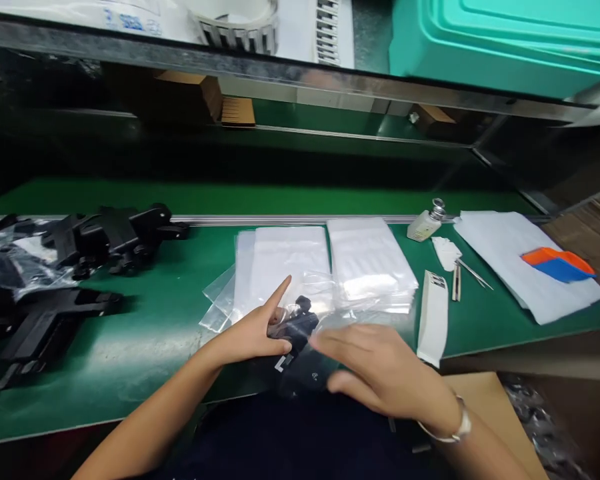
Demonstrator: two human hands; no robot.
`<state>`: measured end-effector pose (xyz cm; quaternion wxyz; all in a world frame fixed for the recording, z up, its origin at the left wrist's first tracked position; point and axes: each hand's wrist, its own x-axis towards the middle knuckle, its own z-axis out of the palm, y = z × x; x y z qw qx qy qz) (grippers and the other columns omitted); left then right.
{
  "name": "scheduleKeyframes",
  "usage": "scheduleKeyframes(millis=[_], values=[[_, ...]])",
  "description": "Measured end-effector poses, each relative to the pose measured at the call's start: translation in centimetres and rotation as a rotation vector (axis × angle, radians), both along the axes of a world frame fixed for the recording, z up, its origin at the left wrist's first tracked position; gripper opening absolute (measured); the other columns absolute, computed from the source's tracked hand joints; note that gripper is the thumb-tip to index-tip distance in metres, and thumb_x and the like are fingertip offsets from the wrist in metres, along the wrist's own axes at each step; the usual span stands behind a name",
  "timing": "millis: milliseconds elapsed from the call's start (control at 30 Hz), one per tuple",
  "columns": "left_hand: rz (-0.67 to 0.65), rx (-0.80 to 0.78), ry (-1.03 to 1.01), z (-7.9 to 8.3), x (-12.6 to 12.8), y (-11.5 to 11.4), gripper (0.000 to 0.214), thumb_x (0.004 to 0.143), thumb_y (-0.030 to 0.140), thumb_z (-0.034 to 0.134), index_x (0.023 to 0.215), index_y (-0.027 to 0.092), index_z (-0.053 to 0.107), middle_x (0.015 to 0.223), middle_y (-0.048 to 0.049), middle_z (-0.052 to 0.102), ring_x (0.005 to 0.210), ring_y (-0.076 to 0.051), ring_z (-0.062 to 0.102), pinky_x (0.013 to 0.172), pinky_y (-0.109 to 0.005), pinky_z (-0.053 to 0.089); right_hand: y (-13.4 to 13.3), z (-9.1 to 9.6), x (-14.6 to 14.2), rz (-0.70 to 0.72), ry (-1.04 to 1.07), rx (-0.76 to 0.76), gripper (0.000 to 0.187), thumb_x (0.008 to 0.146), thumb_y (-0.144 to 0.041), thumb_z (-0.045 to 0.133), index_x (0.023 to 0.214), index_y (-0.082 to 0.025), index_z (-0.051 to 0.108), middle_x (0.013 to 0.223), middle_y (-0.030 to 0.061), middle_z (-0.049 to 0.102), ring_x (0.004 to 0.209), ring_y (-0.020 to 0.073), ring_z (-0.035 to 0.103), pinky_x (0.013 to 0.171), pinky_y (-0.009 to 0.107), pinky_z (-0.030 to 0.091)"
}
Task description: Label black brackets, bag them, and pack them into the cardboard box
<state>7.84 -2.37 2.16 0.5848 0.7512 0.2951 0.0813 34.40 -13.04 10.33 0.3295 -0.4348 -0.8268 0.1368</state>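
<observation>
- So the black part (297, 328) is held right at the near edge of the green desk (165, 320), roughly midway along, with a clear bag (314, 371) around it as far as I can tell.
- Left hand (253, 333) has its fingers closed on the black part through the plastic: thumb on the near side, index finger sticking straight out toward the far edge.
- Right hand (380, 367) is kinda blurry. Thumb's apart from the other fingers, fingertips at the clear bag, can't tell if they're actually pinching it.
- Just past the hands, two piles of flat bags sit side by side: a left pile (290, 260) and a right pile (370, 257).
- Toward the far right corner there's a glass bottle (425, 225), tweezers (474, 273) and white sheets (510, 260) with an orange tray (543, 254) and blue tray (563, 270) on top.
- A label strip (433, 317) lies near the right pile.
- Over by the left end, more black pieces (120, 233).
</observation>
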Motion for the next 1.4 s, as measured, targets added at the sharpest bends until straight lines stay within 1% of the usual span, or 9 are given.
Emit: scheduleKeyframes(millis=[167,367,567,733,900,1000,1167,1267,1400], values=[[-0.166,0.048,0.053,1.9,2.9,-0.8,0.116,0.077,0.047,0.067,0.152,0.022,-0.019,0.095,-0.004,0.066,0.08,-0.021,0.064,0.078,-0.033,0.049,-0.1,-1.1,0.6,-0.211,-0.135,-0.149,0.064,0.095,-0.057,0.041,0.148,-0.021,0.034,0.147,0.0129,0.047,0.135,0.025,0.046,0.105,0.045,0.048],[-0.2,0.241,0.148,3.0,5.7,-2.2,0.111,0.079,0.037,0.062,0.151,0.022,-0.021,0.085,0.0009,0.068,0.066,-0.017,0.063,0.064,-0.027,0.051,-3.3,-1.9,0.2,-0.262,-0.171,0.047,0.068,0.088,-0.062,0.053,0.137,-0.015,0.046,0.13,0.0154,0.06,0.123,0.0276,0.053,0.104,0.045,0.046],[-0.4,0.585,0.042,1.9,7.7,-3.3,0.088,0.08,0.04,0.06,0.154,0.035,0.011,0.114,-0.0035,0.07,0.089,-0.025,0.07,0.073,-0.03,0.057,-3.8,-4.8,2.0,-0.073,0.066,-0.256,0.036,0.084,-0.051,0.066,0.102,-0.019,0.06,0.094,0.0017,0.064,0.092,0.0116,0.064,0.082,0.018,0.051],[-0.482,0.724,-0.154,1.1,10.9,-4.2,0.064,0.079,0.046,0.066,0.139,0.036,0.045,0.121,-0.0028,0.07,0.099,-0.028,0.071,0.079,-0.029,0.059,-8.1,-6.2,3.8,-0.363,0.221,-0.202,0.057,0.076,-0.061,0.068,0.109,-0.017,0.051,0.092,0.0038,0.063,0.078,0.0121,0.062,0.072,0.02,0.051],[-0.69,0.643,-0.16,2.1,15.6,-6.8,0.059,0.079,0.046,0.065,0.135,0.034,0.049,0.117,-0.0026,0.072,0.094,-0.027,0.072,0.077,-0.031,0.061,-13.2,-4.8,5.8,-0.241,0.108,-0.078,0.024,0.092,-0.045,0.05,0.091,-0.022,0.056,0.082,-0.0013,0.068,0.074,0.0095,0.065,0.067,0.017,0.049],[-0.626,0.649,-0.165,2.8,17.2,-7.2,0.073,0.083,0.043,0.061,0.149,0.035,0.029,0.136,-0.0028,0.06,0.113,-0.027,0.065,0.087,-0.032,0.059,-18.3,-2.7,8.7,-0.556,0.191,-0.034,0.026,0.094,-0.044,0.049,0.083,-0.023,0.058,0.076,-0.0015,0.068,0.068,0.0109,0.064,0.065,0.02,0.05],[-0.464,0.599,-0.016,2.2,17.5,-5.5,0.049,0.088,0.043,0.054,0.136,0.036,0.051,0.134,0.0012,0.062,0.116,-0.026,0.064,0.079,-0.028,0.061,-29.4,-0.7,15.3,-1.653,0.325,0.1,0.026,0.088,-0.046,0.054,0.078,-0.022,0.058,0.068,-0.0003,0.061,0.059,0.0152,0.056,0.054,0.025,0.043],[-0.525,0.584,0.021,1.3,17.7,-5.1,0.038,0.087,0.044,0.055,0.123,0.034,0.064,0.122,0.0017,0.069,0.107,-0.024,0.069,0.078,-0.027,0.061,-33.0,-3.5,19.3,-1.938,0.13,-0.06,0.027,0.084,-0.046,0.056,0.078,-0.02,0.06,0.065,0.0001,0.06,0.057,0.0151,0.052,0.056,0.026,0.039],[-0.558,0.571,0.048,0.7,18.2,-5.2,0.037,0.088,0.046,0.052,0.118,0.032,0.068,0.12,0.0014,0.07,0.105,-0.023,0.069,0.08,-0.027,0.06,-33.1,-10.5,22.7,-1.963,-0.027,-0.307,0.028,0.087,-0.041,0.051,0.072,-0.018,0.058,0.053,-0.0002,0.054,0.049,0.0144,0.049,0.051,0.026,0.033]])
